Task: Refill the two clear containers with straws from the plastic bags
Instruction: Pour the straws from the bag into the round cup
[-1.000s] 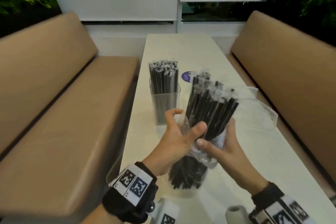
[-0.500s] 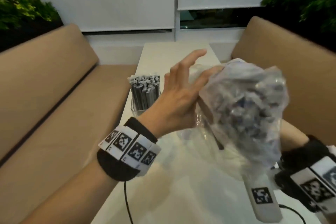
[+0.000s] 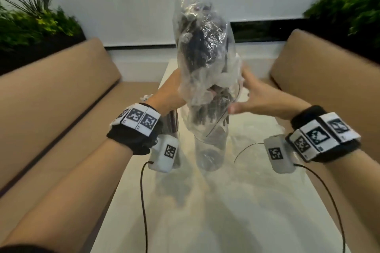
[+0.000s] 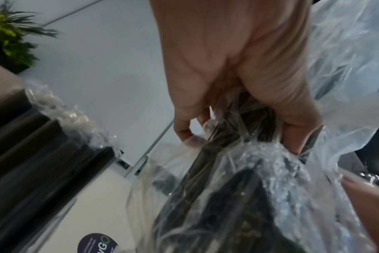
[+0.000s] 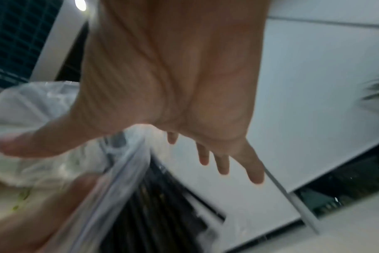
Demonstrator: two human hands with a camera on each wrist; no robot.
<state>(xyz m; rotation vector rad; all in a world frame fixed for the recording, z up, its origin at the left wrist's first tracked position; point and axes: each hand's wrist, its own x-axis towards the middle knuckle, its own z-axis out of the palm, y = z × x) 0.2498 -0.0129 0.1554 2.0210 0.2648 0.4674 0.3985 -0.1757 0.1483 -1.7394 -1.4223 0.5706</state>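
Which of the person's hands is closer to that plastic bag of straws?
Left. The left hand grips the plastic bag around its middle. The right hand is spread open right beside it; whether it touches is unclear.

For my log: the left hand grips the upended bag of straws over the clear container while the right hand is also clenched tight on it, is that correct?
Not quite. The left hand does grip the bag over the container, but the right hand is open, fingers spread beside the bag, as the right wrist view shows.
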